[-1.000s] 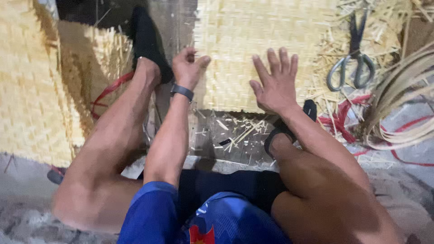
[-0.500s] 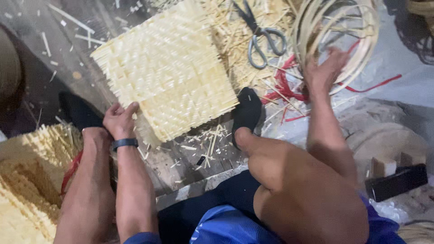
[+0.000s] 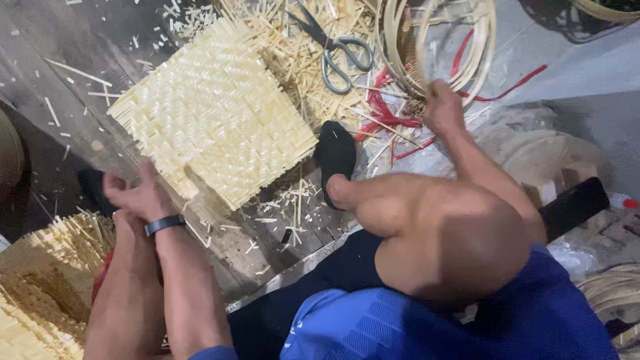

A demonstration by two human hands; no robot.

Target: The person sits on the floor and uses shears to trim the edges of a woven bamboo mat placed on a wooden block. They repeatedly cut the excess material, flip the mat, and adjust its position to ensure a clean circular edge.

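nearest the camera are blue shorts (image 3: 400, 320) and two bare bent legs, the right knee (image 3: 453, 240) raised in the middle of the view. at the lower left a stack of woven straw panels (image 3: 40, 293) lies beside the left leg.

the left hand (image 3: 137, 195) sits just beyond the left knee, with a dark wristband (image 3: 165, 224) on the wrist. its fingers are loosely curled and it grips nothing; it rests at the near corner of a square woven mat (image 3: 213, 113), touching or almost touching the mat's edge, though the blur hides which. the pale yellow mat lies flat on the dark plank floor (image 3: 60, 87), turned like a diamond. short straw offcuts (image 3: 293, 200) are scattered on the floor between the mat and the right foot, which wears a black shoe (image 3: 335, 155) and rests just beside the mat's right corner.

farther out on the right, the right hand (image 3: 443, 107) is stretched forward and closed around strands of a coil of thin cane strips (image 3: 433, 40). red cord (image 3: 387, 113) lies tangled under and beside that hand. past the mat, a pair of scissors (image 3: 337, 50) with grey handles lies on a heap of loose straw (image 3: 293, 40), near the coil but apart from both hands.
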